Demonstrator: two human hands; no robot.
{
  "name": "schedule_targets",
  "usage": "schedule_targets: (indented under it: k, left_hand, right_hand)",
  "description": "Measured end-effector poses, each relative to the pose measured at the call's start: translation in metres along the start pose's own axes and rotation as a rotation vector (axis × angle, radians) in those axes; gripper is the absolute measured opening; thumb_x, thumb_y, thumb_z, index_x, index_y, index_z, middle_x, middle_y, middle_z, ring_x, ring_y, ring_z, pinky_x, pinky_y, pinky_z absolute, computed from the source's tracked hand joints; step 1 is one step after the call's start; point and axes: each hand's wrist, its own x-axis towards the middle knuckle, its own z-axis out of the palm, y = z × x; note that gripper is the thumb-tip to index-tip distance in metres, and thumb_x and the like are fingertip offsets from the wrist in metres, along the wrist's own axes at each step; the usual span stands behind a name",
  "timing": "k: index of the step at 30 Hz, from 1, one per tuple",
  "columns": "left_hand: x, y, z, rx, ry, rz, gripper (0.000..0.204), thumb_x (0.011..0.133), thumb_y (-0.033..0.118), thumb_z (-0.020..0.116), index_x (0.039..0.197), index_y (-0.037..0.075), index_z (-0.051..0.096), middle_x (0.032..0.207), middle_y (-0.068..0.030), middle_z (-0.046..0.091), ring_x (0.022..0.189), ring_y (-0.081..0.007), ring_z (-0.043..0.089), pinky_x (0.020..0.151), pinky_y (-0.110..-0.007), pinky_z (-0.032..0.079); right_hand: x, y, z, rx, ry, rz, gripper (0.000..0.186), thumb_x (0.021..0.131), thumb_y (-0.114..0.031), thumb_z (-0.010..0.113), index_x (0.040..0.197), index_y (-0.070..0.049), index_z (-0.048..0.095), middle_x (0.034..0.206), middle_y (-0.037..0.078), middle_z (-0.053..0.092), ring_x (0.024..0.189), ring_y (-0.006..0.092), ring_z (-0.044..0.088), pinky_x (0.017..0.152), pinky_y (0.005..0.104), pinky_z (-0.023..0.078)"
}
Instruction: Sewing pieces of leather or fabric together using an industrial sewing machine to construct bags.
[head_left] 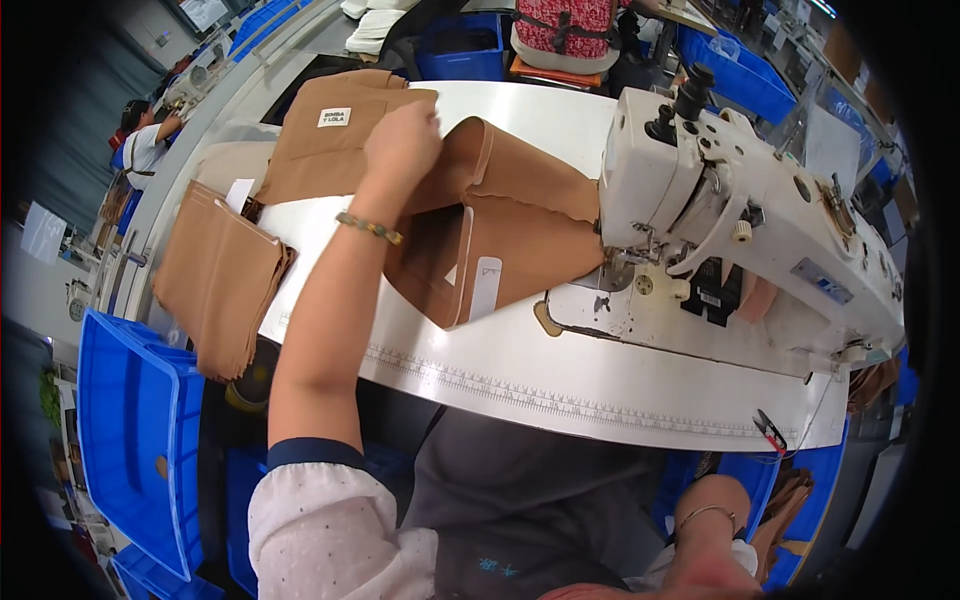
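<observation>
My left hand (405, 145) reaches across the white sewing table, its fingers closed at the edge of a brown fabric panel (290, 150) bearing a small white label. The fingertips are partly hidden, so the exact grip is unclear. Just right of that hand stands a brown fabric piece (530, 235), opened into a pouch shape. Its right end lies under the needle area of a white sewing machine (650, 170). A white tag (486, 287) sits on its near side. My right hand (705, 570) is low near my lap, with its fingers not clearly visible.
A stack of brown fabric pieces (215, 270) hangs over the table's left edge. Red-handled thread snips (770, 432) lie at the front right, beyond a printed ruler (520, 395). A blue bin (140, 420) stands at left. Another person (145, 145) sits far left.
</observation>
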Motion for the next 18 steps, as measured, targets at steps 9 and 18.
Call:
schedule_targets:
  k: [9,18]
  left_hand:
    - [-0.026,-0.073,-0.022,-0.064,-0.114,-0.004,0.029,0.092,0.029,0.074,0.1,0.001,0.074,0.093,-0.0189,0.075,0.086,-0.0332,0.071,0.077,-0.041,0.054]
    - [-0.079,0.033,-0.148,0.01,0.415,0.693,0.02,0.087,0.022,0.078,0.09,0.008,0.064,0.079,-0.0079,0.066,0.073,-0.0299,0.064,0.063,-0.039,0.049]
  right_hand:
    - [-0.007,-0.005,0.009,0.02,0.307,0.021,0.044,0.105,-0.02,0.046,0.145,-0.001,0.05,0.15,0.012,0.048,0.14,0.0285,0.038,0.093,0.0362,0.041]
    - [-0.011,-0.007,0.017,0.07,0.155,0.074,0.045,0.106,-0.019,0.046,0.146,0.0,0.049,0.155,0.015,0.045,0.143,0.0302,0.037,0.096,0.0375,0.041]
